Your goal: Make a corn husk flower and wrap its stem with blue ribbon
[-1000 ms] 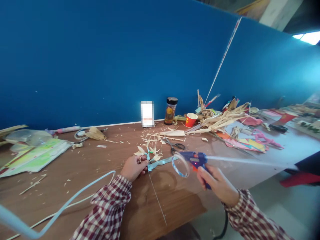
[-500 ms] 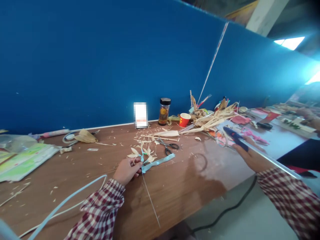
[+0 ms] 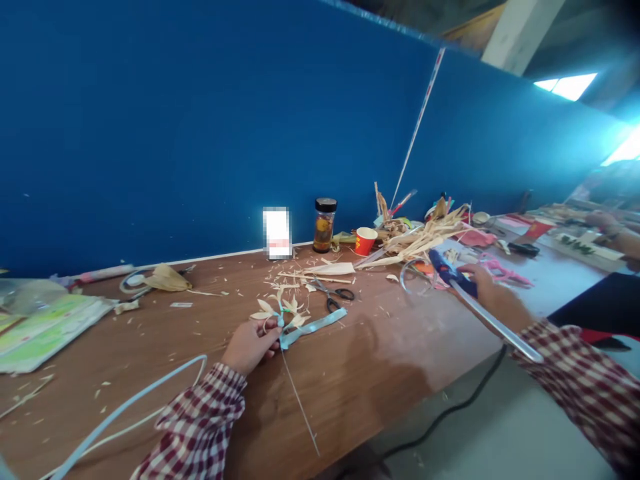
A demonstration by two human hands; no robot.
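Note:
My left hand (image 3: 251, 345) rests low over the table, its fingers closed around a small husk flower (image 3: 295, 311) with pale petals. Light-blue ribbon (image 3: 316, 325) is wound about the flower's stem, and its loose end lies off to the right. A thin wire (image 3: 300, 403) runs down from the fingers toward the table's near edge. On the right, my right hand (image 3: 495, 297) grips a dark-blue glue gun (image 3: 446, 270), raised above the table; a long clear glue stick (image 3: 500, 330) sticks out of its back. Black-handled scissors (image 3: 344, 293) lie just beyond the ribbon.
Behind the flower stand a dark-lidded jar (image 3: 325, 227) and a red paper cup (image 3: 366, 241). Dried husks (image 3: 420, 237) are heaped to the right. A white cable (image 3: 135, 397) and a green-and-white packet (image 3: 55, 327) lie at left. Another person's hand (image 3: 603, 220) shows far right.
My right hand has brought the glue gun left and tilted it, so the glue stick now slants more steeply. The left hand keeps its hold on the flower. The view has shifted slightly.

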